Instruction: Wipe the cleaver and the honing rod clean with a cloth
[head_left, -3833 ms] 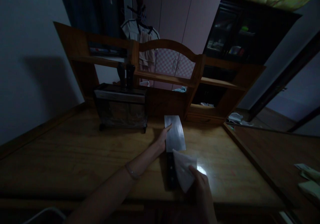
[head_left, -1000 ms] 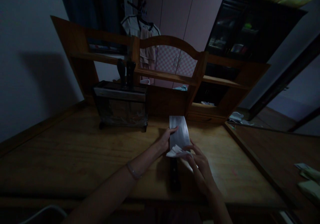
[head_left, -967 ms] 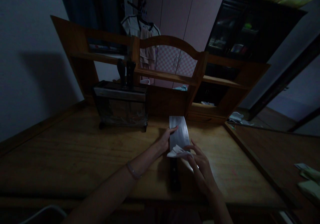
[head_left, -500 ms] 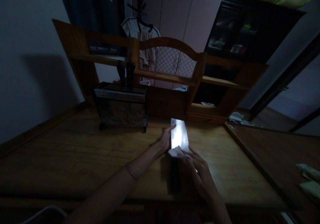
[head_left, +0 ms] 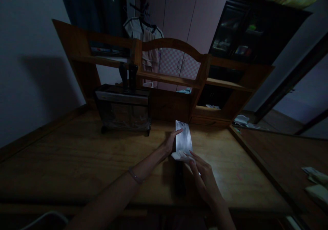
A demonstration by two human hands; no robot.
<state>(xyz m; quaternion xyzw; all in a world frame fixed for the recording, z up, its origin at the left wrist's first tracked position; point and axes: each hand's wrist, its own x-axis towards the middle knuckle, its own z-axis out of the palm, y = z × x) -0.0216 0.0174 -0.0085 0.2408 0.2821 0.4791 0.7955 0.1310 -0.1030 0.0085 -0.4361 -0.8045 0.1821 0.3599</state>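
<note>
A cleaver (head_left: 183, 139) with a broad steel blade is held over the wooden desk, its black handle pointing toward me. My left hand (head_left: 171, 143) grips the blade from the left, with the thumb lying on its face and the other fingers hidden behind it. In my right hand (head_left: 203, 170) a white cloth or tissue (head_left: 181, 156) is pinched and pressed on the lower part of the blade, close to the handle. Whether the handle rests on the desk I cannot tell.
A knife block (head_left: 123, 108) with two black-handled knives stands at the back left of the desk (head_left: 77, 165). Behind runs a wooden shelf unit (head_left: 169, 102). On the right, a lower brown surface (head_left: 276, 154) carries some papers (head_left: 317, 189).
The bright glare on the blade has faded to grey as its angle changed slightly. My left thumb reaches a little further across the blade, and the cloth has moved slightly left.
</note>
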